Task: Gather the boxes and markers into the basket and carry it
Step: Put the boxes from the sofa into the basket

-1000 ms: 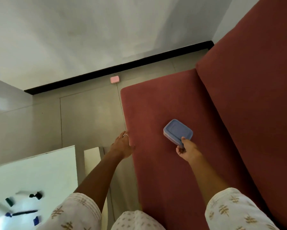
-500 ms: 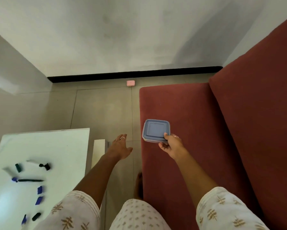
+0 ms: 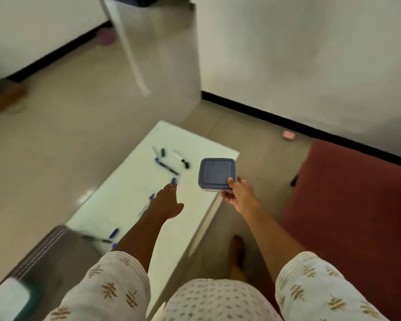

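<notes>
Head view: at centre frame, the right hand holds a box with a blue lid (thumb on top) above the white bench's right edge. The left hand, grip wide with fingers spread, hovers over scattered markers. A red sofa fills the right.

Glossy table; seemingly plastic box

Probably a home living room: a red sofa, a low white table, tiled floor and plain white walls.
</notes>
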